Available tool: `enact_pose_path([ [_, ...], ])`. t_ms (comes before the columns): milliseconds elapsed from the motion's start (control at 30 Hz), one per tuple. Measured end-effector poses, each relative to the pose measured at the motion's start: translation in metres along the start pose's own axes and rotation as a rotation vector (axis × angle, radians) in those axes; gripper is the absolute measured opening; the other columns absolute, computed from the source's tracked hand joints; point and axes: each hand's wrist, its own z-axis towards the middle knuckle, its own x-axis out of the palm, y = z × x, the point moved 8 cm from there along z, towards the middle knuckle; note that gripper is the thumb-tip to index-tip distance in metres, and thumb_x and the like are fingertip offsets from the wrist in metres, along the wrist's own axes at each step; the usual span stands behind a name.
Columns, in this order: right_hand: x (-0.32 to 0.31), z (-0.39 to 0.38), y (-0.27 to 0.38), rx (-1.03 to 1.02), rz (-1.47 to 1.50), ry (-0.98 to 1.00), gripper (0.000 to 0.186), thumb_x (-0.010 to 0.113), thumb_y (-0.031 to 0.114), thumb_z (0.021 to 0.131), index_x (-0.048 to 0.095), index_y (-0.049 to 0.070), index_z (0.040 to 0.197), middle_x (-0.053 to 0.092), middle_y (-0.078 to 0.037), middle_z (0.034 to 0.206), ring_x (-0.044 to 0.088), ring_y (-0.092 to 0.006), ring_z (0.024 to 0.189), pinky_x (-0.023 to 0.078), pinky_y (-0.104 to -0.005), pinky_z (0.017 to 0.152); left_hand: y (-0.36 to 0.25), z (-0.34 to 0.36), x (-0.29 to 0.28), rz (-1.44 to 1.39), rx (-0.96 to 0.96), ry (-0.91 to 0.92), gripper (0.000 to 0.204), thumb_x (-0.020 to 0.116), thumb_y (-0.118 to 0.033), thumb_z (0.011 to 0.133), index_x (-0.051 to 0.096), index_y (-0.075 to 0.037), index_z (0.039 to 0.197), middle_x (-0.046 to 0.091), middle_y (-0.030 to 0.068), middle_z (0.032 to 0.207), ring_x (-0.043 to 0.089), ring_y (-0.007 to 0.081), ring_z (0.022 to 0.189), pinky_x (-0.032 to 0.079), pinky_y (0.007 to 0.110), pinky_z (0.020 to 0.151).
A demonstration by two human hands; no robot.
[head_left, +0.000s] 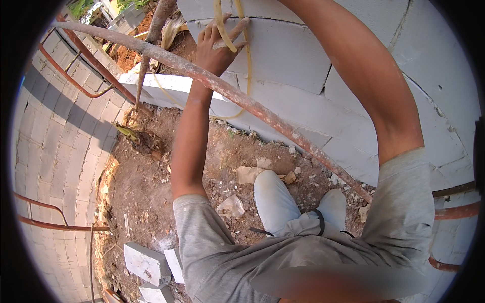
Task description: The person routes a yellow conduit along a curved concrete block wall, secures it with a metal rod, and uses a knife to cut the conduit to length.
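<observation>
My left hand (217, 48) is raised to the grey block wall (288, 50), its fingers spread around a yellowish see-through hose (226, 31). One length of the hose passes over the hand between the fingers. A second length hangs beside the fingertips, then curves down and left along the wall base. My right arm (353, 55) reaches up across the wall, and its hand lies beyond the top edge. A rusty, mortar-spotted metal pole (242, 98) slants in front of the wall, crossing over my left wrist.
Another upright pole (154, 30) meets the slanted one. Red scaffold tubes (76, 76) stand at left by a second block wall (55, 166). Loose pale blocks (146, 262) lie on the rubble-strewn dirt floor (146, 202). A low white block course (166, 88) runs beyond my left forearm.
</observation>
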Motion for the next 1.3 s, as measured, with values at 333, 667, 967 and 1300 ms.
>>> enact_pose_path([
  [333,0.009,-0.002,0.001,0.096,0.102,-0.068,0.014,0.059,0.004,0.073,0.071,-0.003,0.075,0.067,-0.028,0.081,0.067,-0.0427,0.082,0.055,-0.0479,0.077,-0.006,-0.002,0.009,0.106,0.149,0.137,0.083,0.082,-0.036,0.071,0.047,-0.020,0.144,0.041,0.0159,0.151,0.042,0.0345,0.137,0.041,0.044,0.104],
  [667,-0.006,-0.012,0.007,0.128,0.200,-0.030,0.015,0.060,0.006,0.075,0.072,0.000,0.083,0.068,-0.026,0.084,0.067,-0.0425,0.084,0.054,-0.0477,0.075,0.004,-0.010,0.027,-0.080,0.087,0.256,0.114,0.086,-0.041,0.062,0.028,-0.012,0.155,0.025,0.0186,0.160,0.024,0.0400,0.147,0.029,0.047,0.116],
  [967,-0.005,-0.010,0.009,0.115,0.379,-0.098,0.015,0.061,0.007,0.077,0.071,0.000,0.085,0.068,-0.026,0.089,0.067,-0.0423,0.088,0.054,-0.0463,0.077,0.000,-0.016,0.028,-0.141,0.160,0.109,0.100,0.086,-0.040,0.071,0.034,-0.017,0.153,0.023,0.0215,0.159,0.023,0.0419,0.146,0.037,0.048,0.113],
  [1300,0.010,-0.006,0.005,0.188,0.304,0.004,0.016,0.061,0.010,0.079,0.071,0.001,0.087,0.068,-0.026,0.089,0.067,-0.0428,0.089,0.054,-0.0462,0.077,-0.001,-0.024,0.030,-0.077,0.144,0.186,0.111,0.088,-0.049,0.063,0.033,-0.014,0.153,0.024,0.0226,0.158,0.022,0.0436,0.146,0.037,0.049,0.113],
])
